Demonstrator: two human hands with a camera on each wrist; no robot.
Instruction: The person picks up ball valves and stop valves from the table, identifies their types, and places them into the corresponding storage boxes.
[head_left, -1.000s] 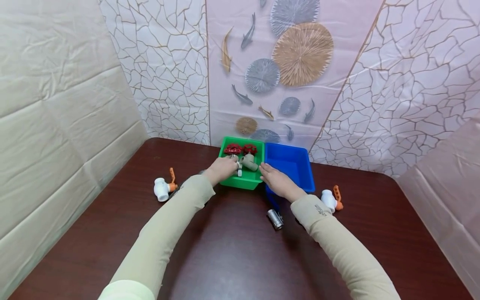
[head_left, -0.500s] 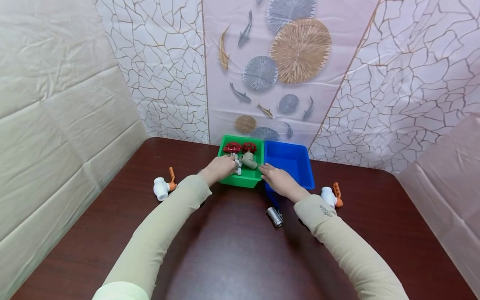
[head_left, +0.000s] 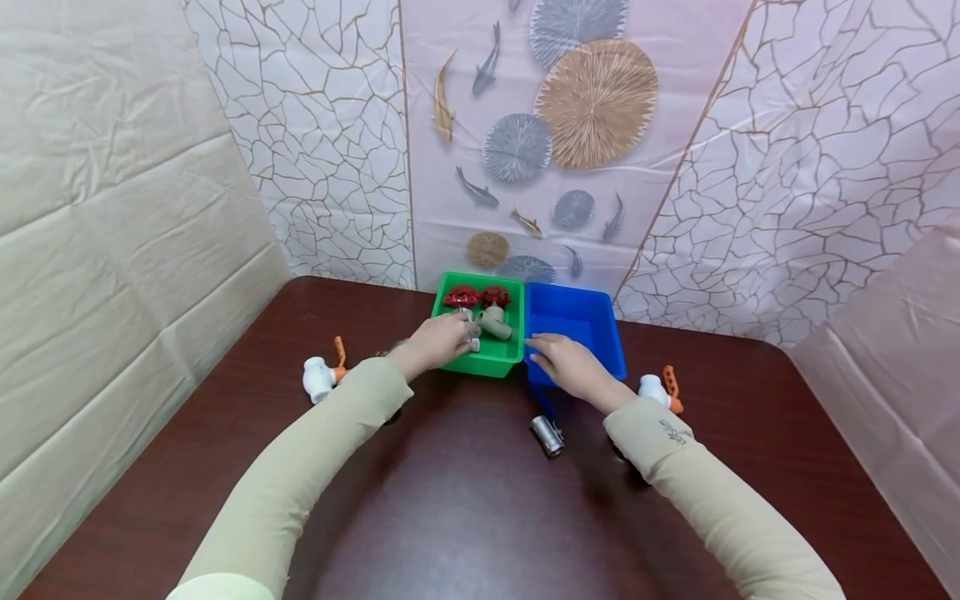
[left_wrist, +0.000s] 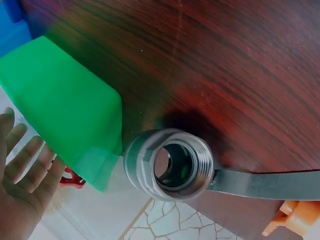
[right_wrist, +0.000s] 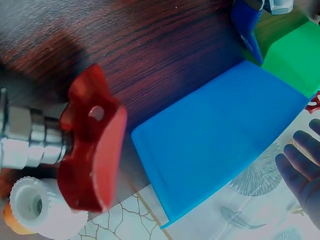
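Note:
My left hand (head_left: 437, 340) reaches over the near left rim of a green bin (head_left: 480, 364). Its fingertips lie beside a small valve (head_left: 475, 344), of which only a white end shows. In the left wrist view, the left fingers (left_wrist: 31, 167) are spread and loosely straight, with nothing seen in them. Two valves stand in that bin: one with a red handwheel (head_left: 462, 295), the other a beige valve (head_left: 495, 323) with a red wheel. My right hand (head_left: 570, 367) hovers over the left part of a blue bin (head_left: 619, 350), fingers extended and holding nothing.
A steel ball valve (head_left: 547, 437) with a blue lever lies before the bins. White valves with orange handles lie left (head_left: 318, 379) and right (head_left: 654, 392). Near the wrists are a steel lever valve (left_wrist: 135, 165) and a red-handled valve (right_wrist: 95, 150). A patterned wall backs the table.
My right hand has shifted right, from the green bin's rim to over the blue bin. The left hand has drawn back slightly and its fingers look looser. The view has shifted a little.

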